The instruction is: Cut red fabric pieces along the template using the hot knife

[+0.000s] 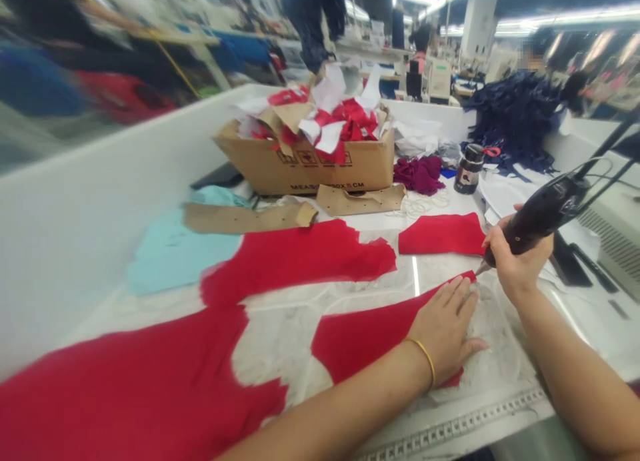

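My left hand (447,324) lies flat with fingers stretched over a red fabric piece (367,344), pressing it to the table. My right hand (523,264) is wrapped round a black corded handheld power tool (543,211). The narrow metal tip of that tool points down at the far right corner of the same piece, just beyond my left fingertips. Whether the tip touches the cloth I cannot tell. Behind it lies a smaller red piece (440,234). A long red piece (300,257) with ragged edges stretches across the middle, and a large red sheet (130,387) covers the near left.
At the back stands a cardboard box (315,167) heaped with scraps. Brown paper strips (250,217), light-blue fabric (175,254), maroon cloth (419,174) and a dark jar (469,169) lie around it. A black phone-like slab (570,264) rests at right. A measuring tape (450,427) runs along the front edge.
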Action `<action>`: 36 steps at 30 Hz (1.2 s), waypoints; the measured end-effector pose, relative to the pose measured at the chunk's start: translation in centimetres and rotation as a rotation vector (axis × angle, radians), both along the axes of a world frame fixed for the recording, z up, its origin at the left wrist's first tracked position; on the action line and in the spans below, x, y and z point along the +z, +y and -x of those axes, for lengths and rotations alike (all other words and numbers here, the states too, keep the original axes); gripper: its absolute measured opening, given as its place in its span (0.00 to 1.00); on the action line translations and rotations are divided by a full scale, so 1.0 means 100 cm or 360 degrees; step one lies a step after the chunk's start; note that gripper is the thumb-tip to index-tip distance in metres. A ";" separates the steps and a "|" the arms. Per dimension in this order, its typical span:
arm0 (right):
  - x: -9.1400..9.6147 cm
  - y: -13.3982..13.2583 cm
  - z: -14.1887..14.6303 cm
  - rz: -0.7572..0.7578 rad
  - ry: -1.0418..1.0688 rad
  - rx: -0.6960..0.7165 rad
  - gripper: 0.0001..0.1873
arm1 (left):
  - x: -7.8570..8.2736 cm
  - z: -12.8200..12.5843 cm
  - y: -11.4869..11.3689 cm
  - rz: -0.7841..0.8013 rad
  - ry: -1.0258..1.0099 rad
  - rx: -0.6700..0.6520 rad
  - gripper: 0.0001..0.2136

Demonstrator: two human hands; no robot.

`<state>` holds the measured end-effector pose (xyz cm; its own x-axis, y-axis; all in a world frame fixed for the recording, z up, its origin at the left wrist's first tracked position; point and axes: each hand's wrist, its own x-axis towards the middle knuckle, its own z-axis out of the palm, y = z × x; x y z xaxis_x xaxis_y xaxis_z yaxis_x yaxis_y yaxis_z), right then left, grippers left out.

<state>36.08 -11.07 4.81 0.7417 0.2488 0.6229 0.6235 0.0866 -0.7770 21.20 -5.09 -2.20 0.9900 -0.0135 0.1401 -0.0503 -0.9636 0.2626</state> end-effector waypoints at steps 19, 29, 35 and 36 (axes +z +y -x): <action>-0.004 0.002 -0.002 -0.0136 0.0023 0.0048 0.20 | -0.003 -0.002 0.001 0.0011 -0.0023 -0.0028 0.36; -0.016 0.007 -0.009 -0.0229 -0.0005 0.0035 0.18 | -0.008 -0.002 0.002 -0.0062 -0.0086 -0.0042 0.36; -0.013 0.007 -0.008 -0.0321 -0.0026 0.0023 0.19 | -0.007 -0.002 0.004 -0.0008 -0.0107 -0.0047 0.36; -0.011 0.006 -0.007 -0.0365 -0.0034 0.0039 0.19 | -0.007 -0.002 0.004 0.0002 -0.0108 -0.0047 0.36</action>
